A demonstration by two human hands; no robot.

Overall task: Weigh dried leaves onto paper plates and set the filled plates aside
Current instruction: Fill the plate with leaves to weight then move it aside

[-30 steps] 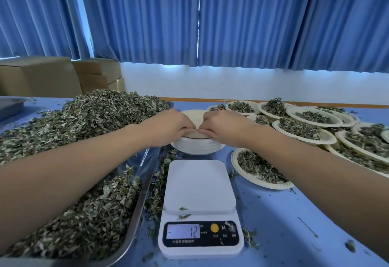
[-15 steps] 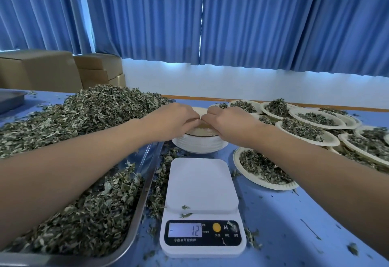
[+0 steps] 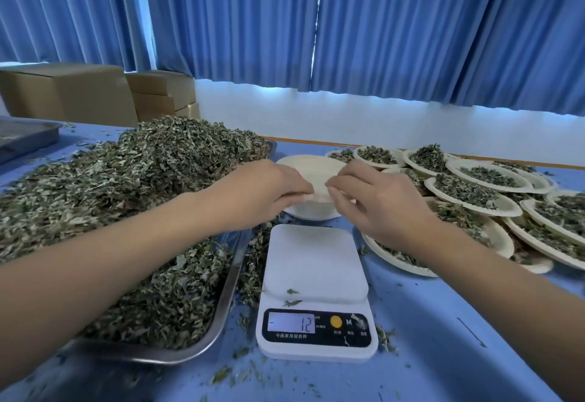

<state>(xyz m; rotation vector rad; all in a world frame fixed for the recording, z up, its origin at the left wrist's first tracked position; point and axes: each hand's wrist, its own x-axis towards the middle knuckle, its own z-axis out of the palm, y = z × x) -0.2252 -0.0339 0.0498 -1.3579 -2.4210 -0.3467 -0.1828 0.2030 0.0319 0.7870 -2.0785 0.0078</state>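
Paper plates [image 3: 311, 213] are sitting empty in a stack just behind the scale [image 3: 316, 275], close enough that one is needing only a short carry to the platform. Both hands are working at the near rim of the top plate [image 3: 316, 169]: the left hand [image 3: 262, 192] and the right hand [image 3: 376, 202] are each pinching the edge with curled fingertips, probably peeling a single plate off the nested pile. Dried leaves [image 3: 142, 180] are lying heaped in the metal tray [image 3: 228, 287] on the left, within easy scooping reach, while the filled plates [image 3: 474, 192] are overlapping on the right, out of the working lane. The platform is carrying only a few crumbs, its display [image 3: 291, 322] showing 12
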